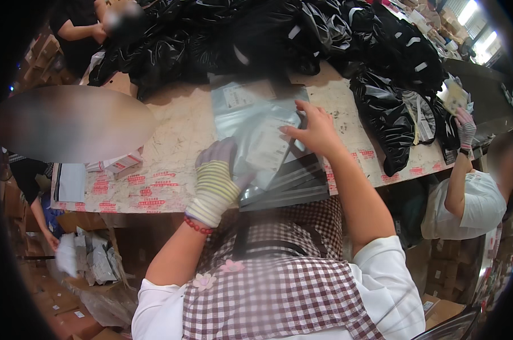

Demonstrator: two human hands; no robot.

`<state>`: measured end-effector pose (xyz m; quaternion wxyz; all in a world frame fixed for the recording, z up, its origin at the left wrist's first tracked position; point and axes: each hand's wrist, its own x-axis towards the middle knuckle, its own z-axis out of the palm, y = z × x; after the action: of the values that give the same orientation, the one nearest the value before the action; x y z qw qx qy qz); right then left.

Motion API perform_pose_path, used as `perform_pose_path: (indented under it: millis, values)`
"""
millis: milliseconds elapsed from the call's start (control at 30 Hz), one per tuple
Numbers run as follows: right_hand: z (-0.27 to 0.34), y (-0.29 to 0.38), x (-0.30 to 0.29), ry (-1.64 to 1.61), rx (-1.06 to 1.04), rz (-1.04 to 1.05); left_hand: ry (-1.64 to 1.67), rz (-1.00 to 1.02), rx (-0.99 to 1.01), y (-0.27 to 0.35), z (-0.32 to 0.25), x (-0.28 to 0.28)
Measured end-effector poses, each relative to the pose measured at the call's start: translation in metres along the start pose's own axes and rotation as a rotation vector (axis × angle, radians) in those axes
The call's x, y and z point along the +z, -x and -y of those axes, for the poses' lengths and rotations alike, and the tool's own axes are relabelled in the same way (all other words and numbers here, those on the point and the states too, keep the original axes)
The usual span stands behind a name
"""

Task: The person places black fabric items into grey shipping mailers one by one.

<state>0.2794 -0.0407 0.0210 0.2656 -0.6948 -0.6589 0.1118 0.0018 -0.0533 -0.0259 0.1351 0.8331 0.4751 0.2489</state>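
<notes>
My left hand, in a striped knit glove with a red bead bracelet at the wrist, grips the left side of a pale translucent plastic packet. Its thumb lies across the packet's lower part. On the packet is a white printed label. My bare right hand is at the packet's right edge, thumb tip by the label, with thumb and forefinger apart. Under the packet lie another pale plastic mailer with a label and several dark grey plastic mailers at the table's front edge.
Black plastic bags are heaped along the back of the worktable. More black bags lie to the right, where a person's gloved hand holds a packet. Small boxes sit left. Other people stand at the left; a carton holds plastic packets below.
</notes>
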Motion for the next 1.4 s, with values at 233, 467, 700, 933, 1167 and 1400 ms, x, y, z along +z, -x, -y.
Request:
perform_pose_path:
  millis: [233, 467, 700, 933, 1167, 1400]
  values:
    - [-0.004, -0.011, -0.013, -0.395, -0.047, 0.228, 0.202, -0.105, -0.121, -0.001, 0.001, -0.005]
    - [0.052, 0.002, -0.057, -0.938, -0.122, -0.19, 1.186, -0.384, -0.064, 0.012, -0.016, -0.029]
    - [0.011, -0.091, -0.019, -0.9, 0.447, 0.124, 0.285, -0.566, 0.108, -0.032, -0.013, -0.04]
    - [-0.065, -0.142, 0.051, -0.066, 0.351, -0.001, -0.036, -0.174, 0.225, -0.068, -0.002, -0.014]
    - [-0.048, -0.157, 0.042, -0.106, 0.361, -0.05, -0.144, 0.028, 0.233, -0.079, 0.021, -0.001]
    - [-0.095, -0.164, 0.067, -0.525, 0.391, 0.126, 0.074, 0.273, 0.236, -0.072, 0.016, -0.031]
